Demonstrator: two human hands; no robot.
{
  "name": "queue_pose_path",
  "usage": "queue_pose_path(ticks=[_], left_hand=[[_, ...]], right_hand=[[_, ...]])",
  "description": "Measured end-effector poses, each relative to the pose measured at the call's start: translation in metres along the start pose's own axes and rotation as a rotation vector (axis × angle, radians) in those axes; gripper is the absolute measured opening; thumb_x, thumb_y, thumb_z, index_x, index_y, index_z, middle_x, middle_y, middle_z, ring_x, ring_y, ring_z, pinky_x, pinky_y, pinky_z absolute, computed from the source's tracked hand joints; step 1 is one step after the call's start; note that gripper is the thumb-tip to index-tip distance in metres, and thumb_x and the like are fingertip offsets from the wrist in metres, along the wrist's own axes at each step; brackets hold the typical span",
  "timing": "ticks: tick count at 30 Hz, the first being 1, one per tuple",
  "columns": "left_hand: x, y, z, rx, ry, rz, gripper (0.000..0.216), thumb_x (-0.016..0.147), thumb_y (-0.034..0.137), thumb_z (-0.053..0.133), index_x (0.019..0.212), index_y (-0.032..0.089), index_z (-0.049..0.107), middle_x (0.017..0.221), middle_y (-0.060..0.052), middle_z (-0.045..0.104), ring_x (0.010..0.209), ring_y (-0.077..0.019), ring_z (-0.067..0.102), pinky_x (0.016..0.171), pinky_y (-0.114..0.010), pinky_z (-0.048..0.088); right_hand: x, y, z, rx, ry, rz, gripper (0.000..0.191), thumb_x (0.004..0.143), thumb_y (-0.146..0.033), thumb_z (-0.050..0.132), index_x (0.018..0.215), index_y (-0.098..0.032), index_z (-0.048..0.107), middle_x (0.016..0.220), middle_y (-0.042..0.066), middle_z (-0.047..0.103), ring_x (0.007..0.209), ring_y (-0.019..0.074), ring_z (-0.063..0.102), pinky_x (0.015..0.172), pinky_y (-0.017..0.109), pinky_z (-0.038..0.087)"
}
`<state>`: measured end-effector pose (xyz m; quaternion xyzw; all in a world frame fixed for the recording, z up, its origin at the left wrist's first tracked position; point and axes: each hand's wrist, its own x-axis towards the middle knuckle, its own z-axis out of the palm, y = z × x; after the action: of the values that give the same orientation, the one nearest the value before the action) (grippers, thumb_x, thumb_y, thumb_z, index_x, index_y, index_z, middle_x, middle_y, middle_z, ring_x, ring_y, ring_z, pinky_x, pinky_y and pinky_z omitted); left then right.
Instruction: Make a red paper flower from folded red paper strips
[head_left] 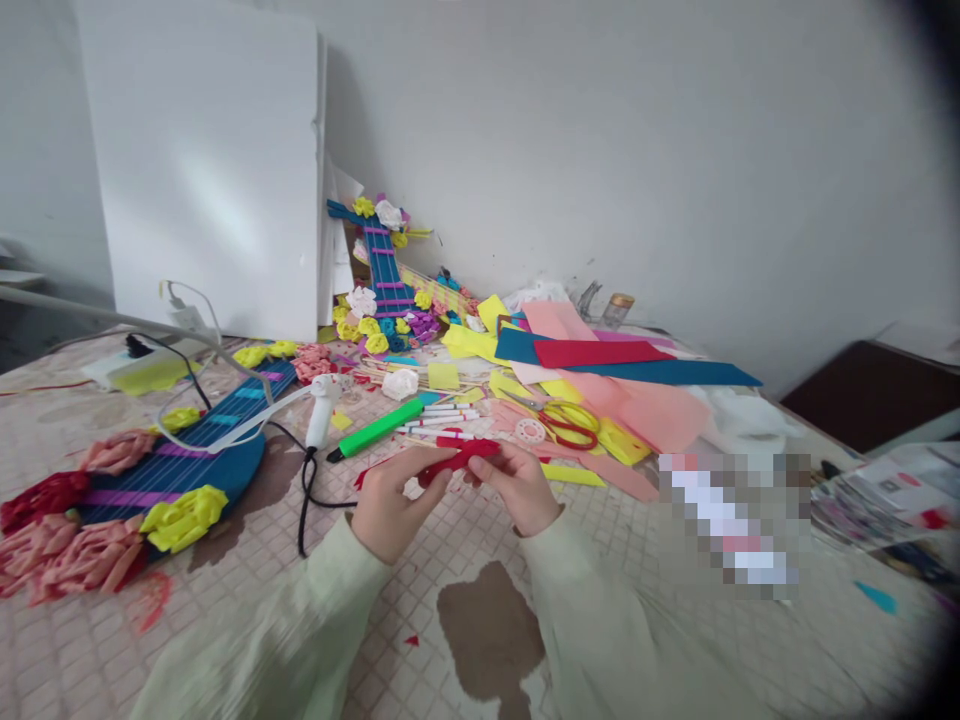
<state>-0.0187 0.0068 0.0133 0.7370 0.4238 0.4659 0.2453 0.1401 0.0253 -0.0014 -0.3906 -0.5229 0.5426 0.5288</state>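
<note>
Both hands meet over the middle of the table around a small piece of red crepe paper [480, 453]. My left hand [397, 500] pinches its left end between thumb and fingers. On the other side, my right hand [520, 487] grips the right end, thumb on top. The paper looks folded or crumpled; the fingers cover part of it. Just beyond the hands lie several white markers [442, 422] and a green tube-shaped tool [379, 430]. A white glue gun [321, 412] with a black cord stands to the left of them.
A blue guitar shape [217, 430] edged with paper flowers lies at left; a similar decorated guitar [384, 265] leans at the back. Red and yellow scissors [568, 425], a tape roll [529, 430] and paper sheets [630, 372] spread right. A white board [202, 170] stands against the wall.
</note>
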Motion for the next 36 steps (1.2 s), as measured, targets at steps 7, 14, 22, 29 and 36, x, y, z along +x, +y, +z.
queue_pose_path(ticks=[7, 14, 22, 29, 36], left_hand=[[-0.0016, -0.0030, 0.0019, -0.105, -0.004, -0.083, 0.026, 0.073, 0.022, 0.053, 0.097, 0.016, 0.060, 0.094, -0.007, 0.064, 0.078, -0.0173, 0.058, 0.067, -0.026, 0.047], [-0.0017, -0.0041, 0.0041, -0.139, -0.023, -0.178, 0.028, 0.072, 0.025, 0.055, 0.098, 0.013, 0.061, 0.090, -0.009, 0.065, 0.070, -0.0180, 0.061, 0.060, -0.027, 0.050], [-0.0005, -0.0026, 0.0014, -0.158, -0.029, -0.160, 0.025, 0.071, 0.021, 0.055, 0.094, 0.015, 0.063, 0.090, -0.008, 0.066, 0.073, -0.0182, 0.061, 0.063, -0.027, 0.050], [-0.0011, -0.0065, 0.0023, -0.139, -0.009, -0.120, 0.025, 0.069, 0.020, 0.057, 0.093, 0.018, 0.064, 0.091, -0.006, 0.066, 0.080, -0.0188, 0.060, 0.069, -0.027, 0.049], [-0.0007, -0.0039, 0.0015, -0.045, -0.003, -0.154, 0.023, 0.068, 0.026, 0.060, 0.090, 0.018, 0.065, 0.085, -0.005, 0.068, 0.071, -0.0180, 0.061, 0.063, -0.026, 0.049]], right_hand=[[-0.0004, -0.0011, -0.0002, 0.004, 0.002, 0.001, 0.023, 0.063, -0.031, 0.067, 0.077, -0.014, 0.062, 0.057, 0.000, 0.060, 0.052, 0.0106, 0.054, 0.053, 0.024, 0.044], [-0.0018, -0.0024, 0.0022, 0.044, -0.009, 0.016, 0.021, 0.062, -0.028, 0.068, 0.076, -0.015, 0.061, 0.059, -0.001, 0.061, 0.053, 0.0102, 0.055, 0.054, 0.023, 0.046], [-0.0019, -0.0027, 0.0005, -0.006, 0.035, -0.027, 0.025, 0.060, -0.029, 0.069, 0.079, -0.016, 0.061, 0.069, 0.001, 0.063, 0.059, 0.0131, 0.059, 0.058, 0.027, 0.049], [-0.0009, -0.0007, -0.0017, -0.044, 0.029, -0.035, 0.022, 0.060, -0.030, 0.068, 0.076, -0.016, 0.061, 0.065, 0.001, 0.062, 0.057, 0.0134, 0.059, 0.056, 0.027, 0.048], [-0.0015, -0.0022, -0.0006, -0.085, 0.020, -0.054, 0.019, 0.060, -0.029, 0.068, 0.074, -0.016, 0.061, 0.062, 0.000, 0.061, 0.056, 0.0131, 0.058, 0.057, 0.026, 0.048]])
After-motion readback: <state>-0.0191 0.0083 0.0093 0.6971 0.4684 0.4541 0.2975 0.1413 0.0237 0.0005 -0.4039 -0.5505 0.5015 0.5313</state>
